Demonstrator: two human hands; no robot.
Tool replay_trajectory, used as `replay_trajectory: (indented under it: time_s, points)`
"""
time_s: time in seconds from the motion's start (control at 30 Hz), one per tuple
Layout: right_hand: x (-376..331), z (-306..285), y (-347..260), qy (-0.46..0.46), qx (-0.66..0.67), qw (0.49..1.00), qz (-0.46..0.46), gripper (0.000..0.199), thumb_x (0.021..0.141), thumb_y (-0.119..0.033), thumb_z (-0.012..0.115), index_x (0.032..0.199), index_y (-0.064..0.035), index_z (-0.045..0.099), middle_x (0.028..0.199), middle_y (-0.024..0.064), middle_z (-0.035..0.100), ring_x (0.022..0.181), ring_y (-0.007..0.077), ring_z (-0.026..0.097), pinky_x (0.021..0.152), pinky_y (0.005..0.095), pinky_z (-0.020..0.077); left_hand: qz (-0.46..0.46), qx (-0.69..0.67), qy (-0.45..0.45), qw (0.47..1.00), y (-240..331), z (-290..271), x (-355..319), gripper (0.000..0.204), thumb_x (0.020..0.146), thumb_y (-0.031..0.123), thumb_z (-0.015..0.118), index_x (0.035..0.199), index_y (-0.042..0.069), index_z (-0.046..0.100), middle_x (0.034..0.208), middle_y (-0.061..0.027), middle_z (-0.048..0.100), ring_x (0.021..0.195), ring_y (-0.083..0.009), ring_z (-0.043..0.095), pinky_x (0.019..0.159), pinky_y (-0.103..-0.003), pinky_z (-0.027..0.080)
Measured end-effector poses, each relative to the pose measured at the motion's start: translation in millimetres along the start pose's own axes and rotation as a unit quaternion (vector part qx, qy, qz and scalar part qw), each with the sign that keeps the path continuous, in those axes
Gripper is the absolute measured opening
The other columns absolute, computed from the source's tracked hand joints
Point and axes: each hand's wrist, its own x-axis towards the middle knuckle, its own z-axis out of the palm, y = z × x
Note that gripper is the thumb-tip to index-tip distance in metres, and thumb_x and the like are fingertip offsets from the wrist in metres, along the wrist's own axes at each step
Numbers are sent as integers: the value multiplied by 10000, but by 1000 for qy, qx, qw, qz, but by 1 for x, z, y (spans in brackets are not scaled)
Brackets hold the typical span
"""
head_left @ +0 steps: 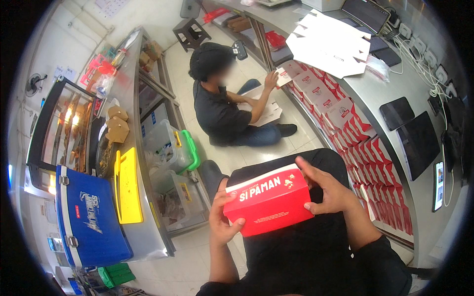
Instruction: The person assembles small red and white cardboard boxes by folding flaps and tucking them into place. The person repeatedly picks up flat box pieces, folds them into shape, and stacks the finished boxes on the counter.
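A red cardboard food box (269, 209) with white lettering is held over my lap, its long side toward me. My left hand (223, 217) grips its left end, thumb on the front face and fingers round the side. At the right end my right hand (326, 191) holds it too, thumb low on the front and forefinger up by the top edge. Stacked red and white boxes (340, 116) fill the shelf on the right. On the floor ahead, a seated co-worker (222, 106) holds a small white and red box (283, 77) up to that shelf.
Flat white cardboard sheets (328, 42) lie on the right steel counter, near tablets (417, 143) and a phone (438, 185). Along the left counter are a blue cooler box (91, 217), a yellow cutting board (129, 185) and brown cartons (117, 127). Clear plastic bins (170, 148) sit below.
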Motion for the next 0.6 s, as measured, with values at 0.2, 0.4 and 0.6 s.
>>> replay_trajectory:
  time_s: [0.2, 0.4, 0.6]
  points:
    - [5, -4, 10, -46, -124, 988, -78, 767, 816, -191, 864, 1499, -73, 536, 1143, 98, 621, 953, 154, 660, 779, 287, 586, 3, 5, -10, 1000, -2, 6, 3, 481, 888, 363, 822, 1181, 29, 639, 1382, -242, 582, 1305, -329, 570, 1104, -448, 428]
    - [5, -5, -8, -22, -31, 998, 59, 633, 788, -206, 910, 1346, -36, 663, 1104, 77, 639, 967, 132, 667, 755, 268, 571, 22, 2, -12, 1000, 8, 12, 8, 419, 903, 225, 816, 1204, -17, 654, 1303, -242, 663, 1275, -345, 633, 1079, -448, 489]
    - [-2, -11, 10, -51, -87, 995, -22, 640, 757, -198, 921, 1330, -49, 678, 1173, 102, 665, 940, 177, 688, 774, 295, 580, 6, -21, -15, 1000, 0, 12, -3, 516, 894, 200, 827, 1291, -26, 588, 1253, -229, 684, 1221, -336, 667, 1071, -442, 502]
